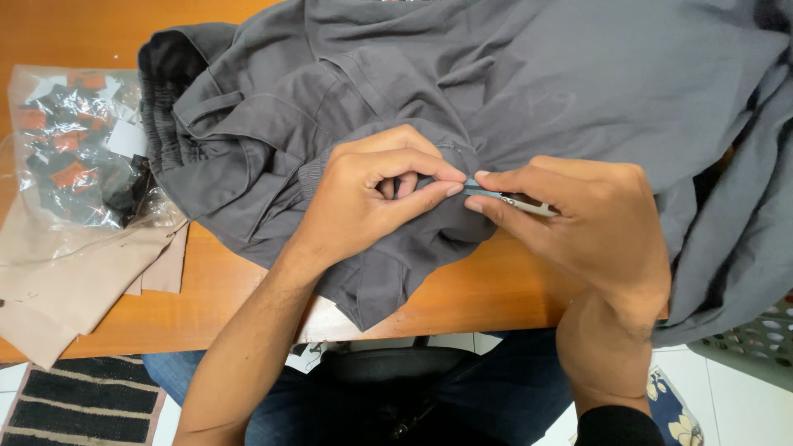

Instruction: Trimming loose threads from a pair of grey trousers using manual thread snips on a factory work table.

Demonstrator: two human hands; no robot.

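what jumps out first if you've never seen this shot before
Two bare hands meet at the centre: the left hand pinches a fold of the big grey garment while the right hand holds a small blue-handled tool against it. At far left, a clear plastic bag of orange and black pieces lies on the wooden table.

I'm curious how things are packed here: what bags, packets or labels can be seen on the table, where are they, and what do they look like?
Clear plastic bag: far left of the wooden table, beside the grey garment; crinkled, see-through, holding small black and orange pieces.
White tag: inside that bag, near its right side; small, roughly square.
No screens or signs in view.
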